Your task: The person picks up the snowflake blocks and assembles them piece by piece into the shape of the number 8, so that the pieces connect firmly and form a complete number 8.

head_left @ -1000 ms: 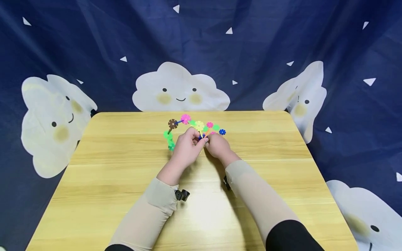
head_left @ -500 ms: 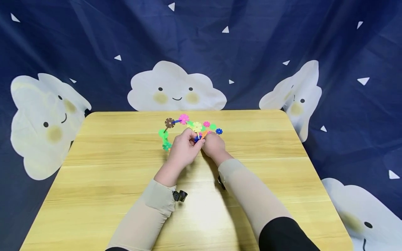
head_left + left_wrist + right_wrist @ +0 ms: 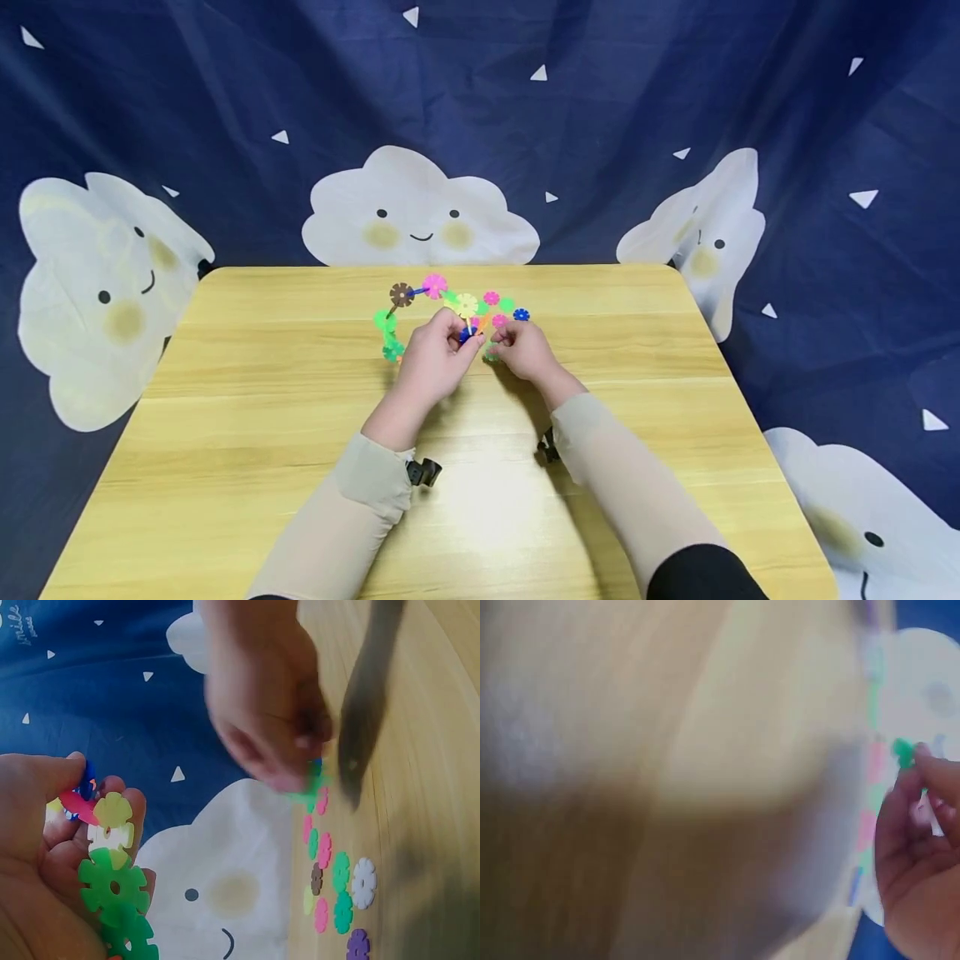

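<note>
My left hand point(image 3: 435, 354) pinches a blue snowflake disc point(image 3: 89, 778) between thumb and fingers. That disc belongs to a chain of linked plastic snowflake discs; a brown disc point(image 3: 402, 294), a pink disc point(image 3: 435, 286) and a yellow disc point(image 3: 467, 306) show along it. Green links point(image 3: 114, 886) of the chain hang by the left palm in the left wrist view. To its right, my right hand point(image 3: 528, 354) is apart from the chain and pinches a green snowflake disc point(image 3: 903, 754) between thumb and forefinger. The right wrist view is blurred.
Loose snowflake discs lie on the wooden table point(image 3: 247, 467) beyond the hands, among them a white disc point(image 3: 364, 883), a purple disc point(image 3: 358, 945) and a blue disc point(image 3: 521, 315). A dark blue cloud-patterned curtain point(image 3: 600, 100) hangs behind the far edge.
My right hand has drawn away from the left hand, to the right, and a green disc now shows in its fingers. The left hand keeps its grip on the chain.
</note>
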`<state>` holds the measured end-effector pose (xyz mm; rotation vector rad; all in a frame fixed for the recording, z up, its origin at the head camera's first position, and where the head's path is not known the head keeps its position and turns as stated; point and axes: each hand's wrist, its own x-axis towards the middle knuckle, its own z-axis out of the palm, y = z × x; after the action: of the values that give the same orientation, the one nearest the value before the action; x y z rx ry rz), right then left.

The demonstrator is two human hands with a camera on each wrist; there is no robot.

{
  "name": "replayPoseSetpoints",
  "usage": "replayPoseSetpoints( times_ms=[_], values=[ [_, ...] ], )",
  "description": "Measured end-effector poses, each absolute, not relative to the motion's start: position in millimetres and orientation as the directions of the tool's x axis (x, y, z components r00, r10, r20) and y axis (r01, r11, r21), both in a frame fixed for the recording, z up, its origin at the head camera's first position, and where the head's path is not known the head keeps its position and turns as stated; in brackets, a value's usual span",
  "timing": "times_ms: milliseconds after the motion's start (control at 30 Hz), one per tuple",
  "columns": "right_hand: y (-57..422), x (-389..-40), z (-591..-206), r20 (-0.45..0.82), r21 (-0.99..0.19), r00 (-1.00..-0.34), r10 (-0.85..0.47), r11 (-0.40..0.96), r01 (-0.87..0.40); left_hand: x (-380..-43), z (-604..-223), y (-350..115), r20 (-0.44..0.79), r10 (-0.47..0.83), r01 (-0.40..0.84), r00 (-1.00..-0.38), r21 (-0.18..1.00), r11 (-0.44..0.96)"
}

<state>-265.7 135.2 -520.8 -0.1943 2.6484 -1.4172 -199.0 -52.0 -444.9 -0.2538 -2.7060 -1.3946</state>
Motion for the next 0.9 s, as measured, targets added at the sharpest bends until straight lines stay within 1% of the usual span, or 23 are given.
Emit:
replayPoseSetpoints(
  times_ms=[67, 133, 200, 267, 333, 467, 700, 900],
  values=[
    [142, -260, -507, 0.007, -0.934, -0.988, -0.154, 0.351, -0.061, -198, -445, -52, 0.168, 0.117, 0.205, -0.979, 0.791, 0.577],
    [147, -253, -490, 0.090, -0.982, -0.988, -0.124, 0.152, -0.109, -197, -444, -53, 0.192, 0.126, 0.229, -0.973, 0.779, 0.584],
    [151, -247, -471, 0.183, -0.982, -0.979, -0.094, 0.022, -0.186, -196, -443, -52, 0.216, 0.132, 0.252, -0.967, 0.766, 0.592],
    [154, -241, -455, 0.259, -0.966, -0.963, -0.077, -0.044, -0.256, -196, -443, -52, 0.233, 0.137, 0.268, -0.963, 0.757, 0.596],
    [156, -237, -445, 0.301, -0.953, -0.950, -0.084, -0.055, -0.298, -195, -443, -52, 0.242, 0.139, 0.276, -0.960, 0.751, 0.600],
    [156, -230, -435, 0.327, -0.945, -0.938, -0.112, -0.007, -0.328, -195, -444, -52, 0.255, 0.153, 0.294, -0.955, 0.735, 0.611],
    [154, -227, -432, 0.376, -0.924, -0.919, -0.116, 0.024, -0.381, -194, -442, -53, 0.306, 0.181, 0.350, -0.935, 0.704, 0.618],
    [153, -225, -431, 0.378, -0.923, -0.919, -0.113, 0.030, -0.384, -193, -439, -54, 0.302, 0.190, 0.353, -0.934, 0.712, 0.607]
  ],
)
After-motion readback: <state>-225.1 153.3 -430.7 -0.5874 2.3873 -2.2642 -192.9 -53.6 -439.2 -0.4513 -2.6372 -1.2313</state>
